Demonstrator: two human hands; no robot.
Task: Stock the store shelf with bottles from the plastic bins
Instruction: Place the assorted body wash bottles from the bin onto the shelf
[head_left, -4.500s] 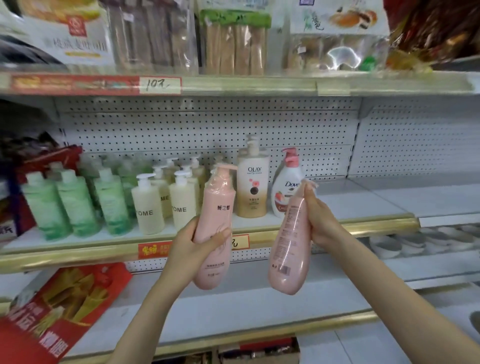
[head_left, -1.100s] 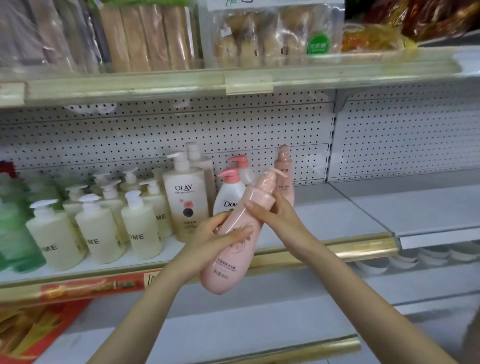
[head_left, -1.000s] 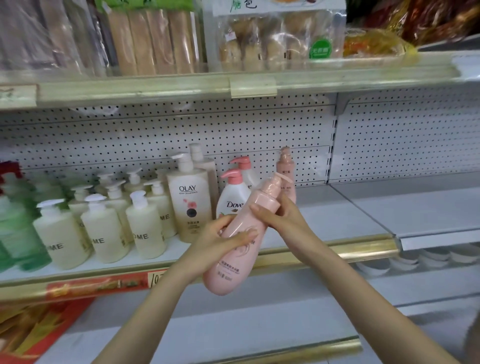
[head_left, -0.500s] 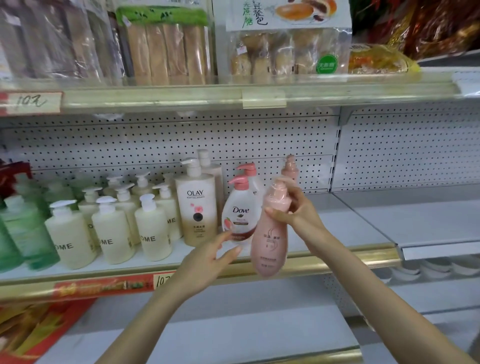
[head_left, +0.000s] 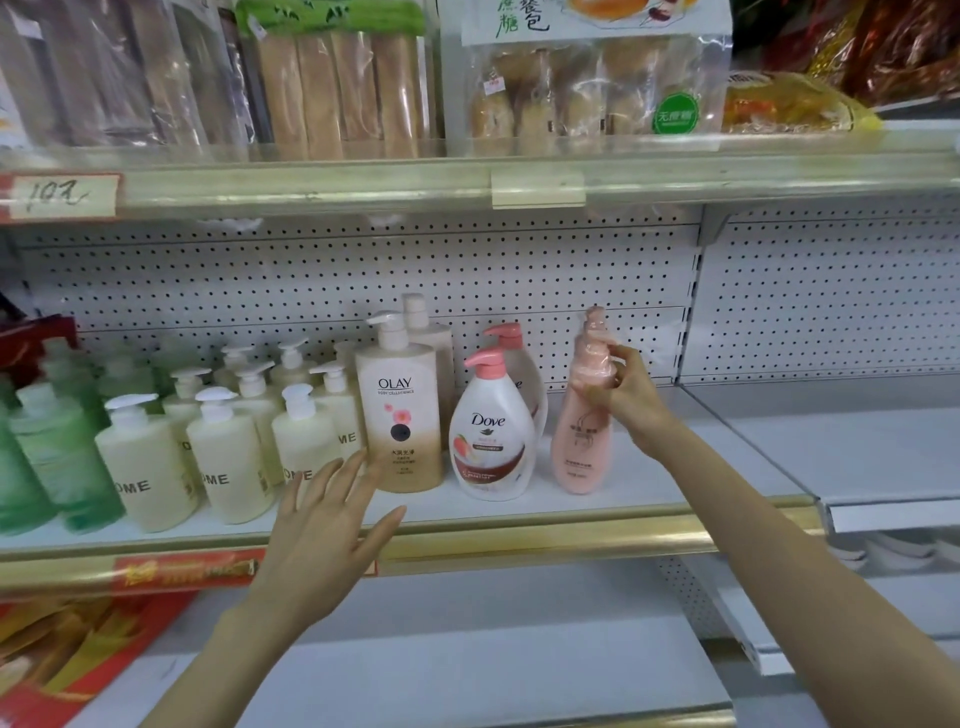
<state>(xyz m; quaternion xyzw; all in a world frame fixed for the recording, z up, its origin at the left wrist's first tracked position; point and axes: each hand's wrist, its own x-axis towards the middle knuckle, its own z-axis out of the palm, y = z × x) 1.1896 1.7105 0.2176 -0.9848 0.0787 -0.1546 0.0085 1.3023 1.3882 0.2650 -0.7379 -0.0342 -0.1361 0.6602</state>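
Right hand (head_left: 626, 397) grips the pink bottle (head_left: 582, 441) at its shoulder, upright on the shelf (head_left: 571, 535); left hand (head_left: 322, 530) spread, holding nothing

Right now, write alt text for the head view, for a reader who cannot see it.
A right hand grips the neck of a pink bottle standing on a store shelf, just right of a Dove bottle and an Olay bottle. The left hand hovers open before the shelf edge, holding nothing. Cream bottles and green bottles fill the shelf's left.
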